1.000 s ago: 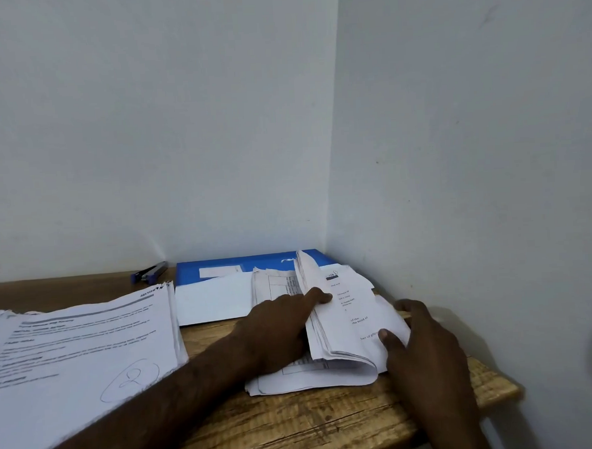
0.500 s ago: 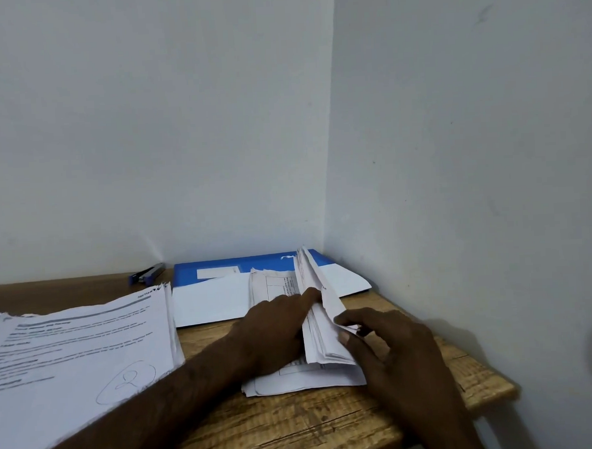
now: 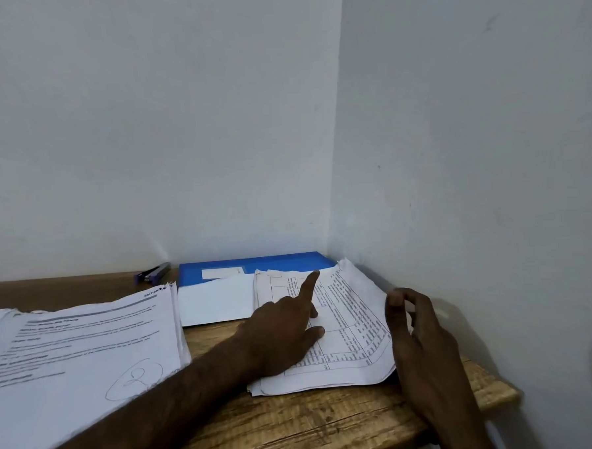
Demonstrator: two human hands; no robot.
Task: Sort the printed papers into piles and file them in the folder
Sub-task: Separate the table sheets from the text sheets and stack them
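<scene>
The pile (image 3: 357, 307) now lies flat, no sheets lifted. The left hand (image 3: 283, 335) presses it, forefinger raised; the right hand (image 3: 420, 338) curls at its edge, grip unclear. Keep edges squared.

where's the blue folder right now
Head view: the blue folder lies at the back right of the desk, in the wall corner, its front edge under a blank white sheet and the printed pile.

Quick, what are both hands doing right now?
Left hand: open, resting on the printed paper pile.
Right hand: fingers curled at the pile's edge; cannot tell whether it holds it.
</scene>
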